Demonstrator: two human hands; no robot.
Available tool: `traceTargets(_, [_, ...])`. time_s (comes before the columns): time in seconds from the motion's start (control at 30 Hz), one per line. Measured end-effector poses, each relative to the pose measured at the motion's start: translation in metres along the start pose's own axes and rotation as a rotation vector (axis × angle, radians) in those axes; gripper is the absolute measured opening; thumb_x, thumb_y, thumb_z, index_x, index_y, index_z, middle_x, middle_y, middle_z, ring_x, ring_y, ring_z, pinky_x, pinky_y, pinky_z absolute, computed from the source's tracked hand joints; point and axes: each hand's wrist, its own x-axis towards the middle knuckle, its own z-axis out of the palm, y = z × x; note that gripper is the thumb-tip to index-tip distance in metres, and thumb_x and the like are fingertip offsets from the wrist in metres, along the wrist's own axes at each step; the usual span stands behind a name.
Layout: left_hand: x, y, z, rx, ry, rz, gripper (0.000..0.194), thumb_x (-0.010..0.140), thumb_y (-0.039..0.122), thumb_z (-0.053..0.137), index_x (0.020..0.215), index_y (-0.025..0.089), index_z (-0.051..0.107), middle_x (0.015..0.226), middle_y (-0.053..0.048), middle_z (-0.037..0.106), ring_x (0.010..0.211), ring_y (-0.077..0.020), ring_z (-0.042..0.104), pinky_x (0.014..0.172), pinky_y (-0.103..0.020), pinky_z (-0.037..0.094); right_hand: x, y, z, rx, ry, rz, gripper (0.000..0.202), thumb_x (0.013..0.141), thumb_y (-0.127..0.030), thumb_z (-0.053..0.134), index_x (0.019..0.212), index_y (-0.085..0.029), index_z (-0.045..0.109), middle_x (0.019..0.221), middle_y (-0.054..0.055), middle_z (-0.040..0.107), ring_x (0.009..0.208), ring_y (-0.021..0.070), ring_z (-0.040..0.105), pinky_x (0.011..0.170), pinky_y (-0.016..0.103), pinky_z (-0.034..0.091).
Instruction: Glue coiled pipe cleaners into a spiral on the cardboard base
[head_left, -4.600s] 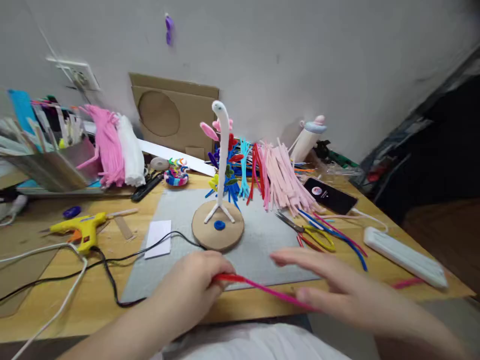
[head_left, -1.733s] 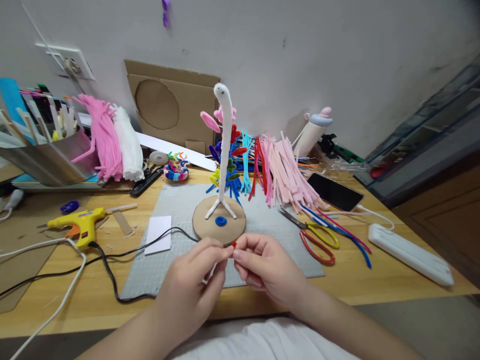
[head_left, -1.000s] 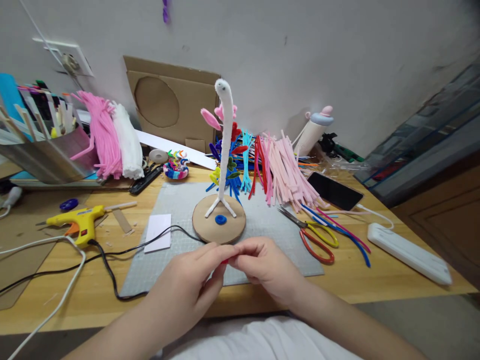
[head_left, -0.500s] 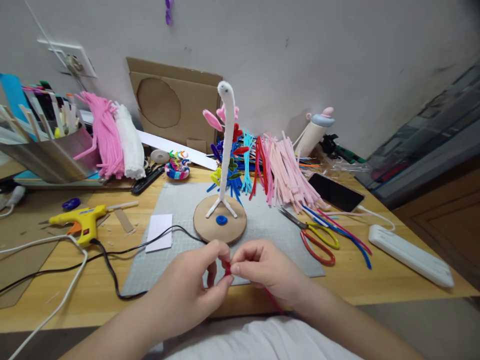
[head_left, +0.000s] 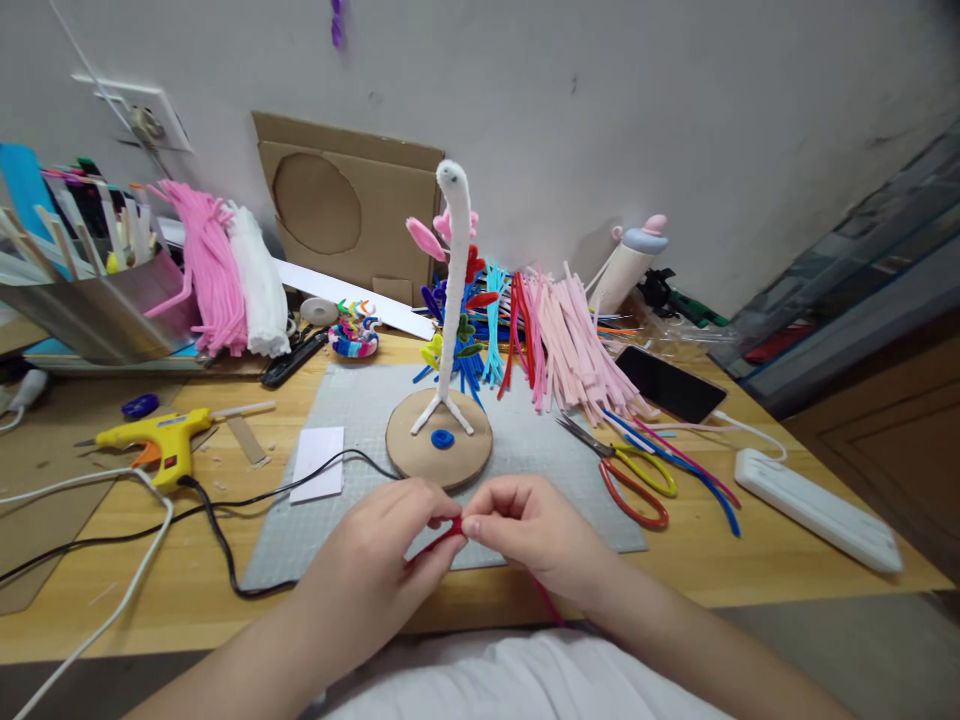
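Largest first: the worktop [head_left: 705, 565] spreads out on every side of your fingers, and on it lies the mat [head_left: 551, 455], its near edge just under them. Well beyond and to the left of your fingers stands the card [head_left: 397, 220]. Your 2 hands meet over the mat's near edge, the left hand [head_left: 382, 545] and right hand [head_left: 532, 530] almost touching at the fingertips.

Straight ahead of your fingers the white figure [head_left: 453, 290] rises on 2 splayed legs from the disc [head_left: 465, 462], whose near rim sits just beyond your knuckles. The glue gun [head_left: 171, 440] lies well off to the left of your fingers, the scissors [head_left: 609, 455] nearer, to the right and a little beyond, blades aimed away and leftward. The coil [head_left: 442, 438] lies on the disc, between your fingers and the figure's feet.

Smallest is the red strip [head_left: 456, 527], right in your grip: left thumb and forefinger close on it, right thumb and forefinger pinch its end. Its long axis slants from your left palm, rightward and away, into the right fingertips, so neither hand is nearer. Below your right fingers hangs a tail [head_left: 547, 603]; your hand hides whether they join.
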Motion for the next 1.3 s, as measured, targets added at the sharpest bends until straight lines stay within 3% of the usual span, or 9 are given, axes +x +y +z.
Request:
traceTargets(0.43, [-0.006, -0.008, -0.001, 0.069, 0.009, 0.132, 0.006, 0.090, 0.016, 0.052, 0.090, 0.019, 0.056, 0.080, 0.000, 0.065, 0.074, -0.0118, 0.058, 0.068, -0.023, 0.044, -0.001, 0.003, -0.003, -0.076, 0.002, -0.015, 0.020, 0.072, -0.032, 0.065, 0.067, -0.013, 0.062, 0.060, -0.002, 0.052, 0.056, 0.0087, 0.040, 0.054, 0.023, 0.029])
traceTargets(0.53, [-0.004, -0.003, -0.003, -0.046, -0.085, -0.005, 0.009, 0.089, 0.017, 0.050, 0.092, 0.020, 0.059, 0.082, 0.000, 0.065, 0.075, -0.0109, 0.058, 0.067, -0.021, 0.044, -0.003, 0.006, -0.002, -0.075, -0.014, -0.057, 0.019, 0.074, -0.032, 0.064, 0.069, -0.014, 0.061, 0.062, -0.002, 0.053, 0.059, 0.0095, 0.042, 0.055, 0.023, 0.031])
traceTargets(0.67, [0.000, 0.003, -0.002, -0.259, -0.181, -0.375, 0.011, 0.085, 0.022, 0.052, 0.078, 0.019, 0.060, 0.067, 0.003, 0.060, 0.060, -0.0092, 0.053, 0.054, -0.018, 0.041, -0.006, 0.009, 0.000, -0.148, 0.016, -0.112, 0.015, 0.076, -0.028, 0.061, 0.069, -0.014, 0.060, 0.062, -0.002, 0.052, 0.059, 0.0098, 0.042, 0.055, 0.023, 0.032])
traceTargets(0.77, [0.001, 0.006, -0.001, -0.272, -0.206, -0.455, 0.013, 0.082, 0.023, 0.053, 0.072, 0.019, 0.059, 0.061, 0.004, 0.058, 0.056, -0.0091, 0.051, 0.051, -0.018, 0.039, -0.008, 0.011, 0.003, -0.182, 0.020, -0.136, 0.013, 0.077, -0.025, 0.059, 0.070, -0.014, 0.059, 0.065, -0.002, 0.054, 0.061, 0.0098, 0.045, 0.056, 0.022, 0.033])
traceTargets(0.87, [-0.002, 0.006, -0.001, -0.111, -0.208, -0.325, 0.014, 0.083, 0.019, 0.051, 0.074, 0.019, 0.061, 0.063, 0.003, 0.061, 0.058, -0.0096, 0.053, 0.053, -0.019, 0.039, -0.008, 0.012, 0.003, -0.070, -0.046, -0.074, 0.017, 0.079, -0.030, 0.061, 0.072, -0.015, 0.056, 0.061, -0.004, 0.049, 0.057, 0.0075, 0.042, 0.053, 0.020, 0.032])
traceTargets(0.97, [-0.007, 0.005, 0.000, 0.052, -0.164, -0.113, 0.018, 0.087, 0.017, 0.045, 0.081, 0.019, 0.062, 0.070, 0.000, 0.063, 0.065, -0.0124, 0.058, 0.059, -0.022, 0.043, -0.006, 0.014, 0.000, 0.165, -0.149, 0.113, 0.026, 0.078, -0.039, 0.065, 0.073, -0.017, 0.051, 0.052, -0.009, 0.038, 0.043, 0.0042, 0.027, 0.040, 0.017, 0.018])
traceTargets(1.17, [-0.011, 0.002, 0.003, 0.283, -0.120, 0.196, 0.021, 0.090, 0.010, 0.038, 0.085, 0.016, 0.058, 0.073, -0.003, 0.061, 0.064, -0.0144, 0.056, 0.057, -0.024, 0.043, 0.000, 0.016, -0.009, 0.594, -0.410, 0.477, 0.022, 0.078, -0.027, 0.065, 0.075, -0.019, 0.045, 0.049, -0.012, 0.031, 0.040, 0.0027, 0.009, 0.038, 0.016, 0.006])
traceTargets(1.23, [-0.010, 0.001, 0.004, 0.341, -0.102, 0.240, 0.021, 0.087, 0.008, 0.039, 0.076, 0.017, 0.055, 0.067, -0.002, 0.057, 0.058, -0.0136, 0.052, 0.052, -0.024, 0.038, 0.000, 0.017, -0.006, 0.598, -0.400, 0.491, 0.023, 0.077, -0.026, 0.064, 0.073, -0.020, 0.043, 0.049, -0.012, 0.028, 0.041, 0.0032, 0.009, 0.038, 0.016, 0.006])
traceTargets(1.3, [-0.010, 0.003, 0.005, 0.337, -0.066, 0.227, 0.022, 0.083, 0.006, 0.040, 0.069, 0.018, 0.052, 0.061, 0.001, 0.052, 0.053, -0.0123, 0.047, 0.049, -0.025, 0.033, -0.003, 0.017, 0.000, 0.461, -0.289, 0.374, 0.022, 0.076, -0.027, 0.063, 0.072, -0.020, 0.043, 0.048, -0.012, 0.028, 0.041, 0.0043, 0.012, 0.038, 0.017, 0.009])
